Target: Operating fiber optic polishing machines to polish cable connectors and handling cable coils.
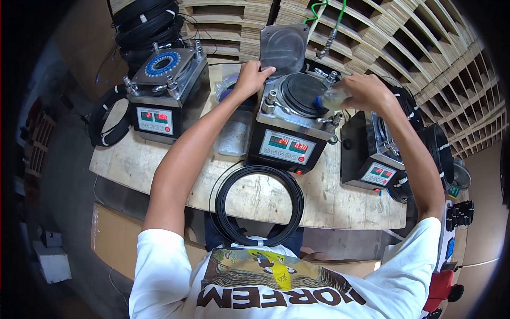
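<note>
Left hand (251,76) grips metal edge of middle machine (289,127); right hand (363,91) clasps translucent plastic bottle (330,99) over round black mould; black cable coil (259,204) on plywood worktop (340,202).

Left of the wooden table (159,175) edge you have a second press (162,95) with a blue ring on top. Behind it, black cable coils (146,24) are stacked; a small clear tray (234,135) sits beside it.

Three machines on the wooden bench each carry a pale control panel with red and green digit displays: the left panel (154,120), the middle panel (287,147), and the smaller right panel (379,174), which faces slantwise.
</note>
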Available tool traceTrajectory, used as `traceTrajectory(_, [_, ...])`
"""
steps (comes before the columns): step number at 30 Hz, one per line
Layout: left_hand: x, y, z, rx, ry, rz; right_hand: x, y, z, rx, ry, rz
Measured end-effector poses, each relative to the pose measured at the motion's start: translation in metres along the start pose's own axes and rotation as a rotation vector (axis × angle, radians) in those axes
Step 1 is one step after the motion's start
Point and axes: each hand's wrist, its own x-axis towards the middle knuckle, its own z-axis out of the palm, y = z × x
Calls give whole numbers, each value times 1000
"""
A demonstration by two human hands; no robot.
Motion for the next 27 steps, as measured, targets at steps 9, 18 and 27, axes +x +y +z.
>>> traceTrajectory(9, [2,-5,10,83,14,43,3,34,78,780,154,19])
traceTrajectory(18, [10,-26,-1,93,-71,46,-53,-10,237,1734,776,208])
traceTrajectory(27, [10,-2,10,16,-104,-51,-66,-72,370,1441,827,480])
